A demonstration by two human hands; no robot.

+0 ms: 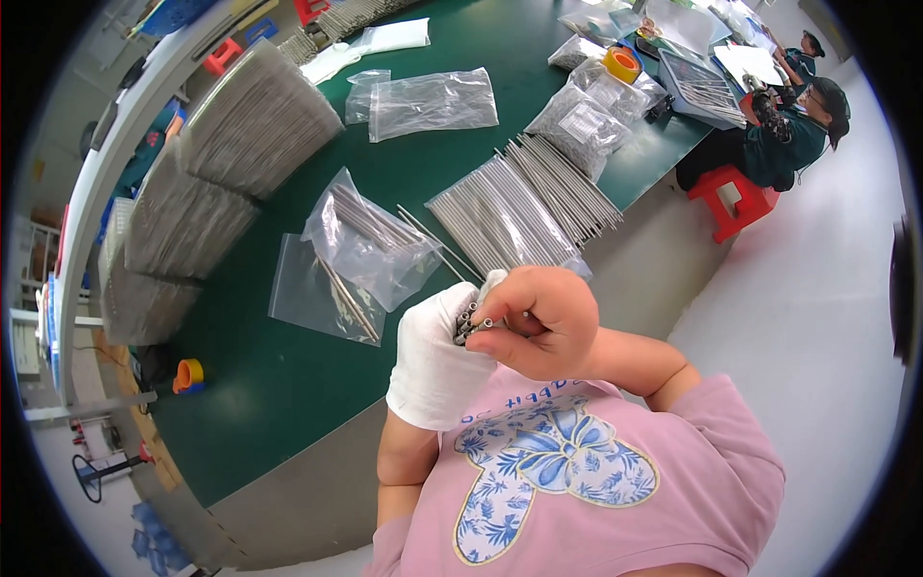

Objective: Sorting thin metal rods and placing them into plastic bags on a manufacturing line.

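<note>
My left hand, in a white glove, is closed around a small bunch of metal tubes, their open ends turned toward me. My bare right hand has thumb and forefinger pinched at one tube end on the bunch's right side. Both hands are close together in front of my chest, by the table edge. Just beyond them lies a clear bag of metal tubes, with a row of loose tubes beside it. To the left, a few thin rods rest in and on open clear bags.
Stacks of bagged tubes line the green table's left side. Flat clear bags lie farther back. Bags of small parts, a tape roll and a blue bin stand far right. A co-worker sits on a red stool.
</note>
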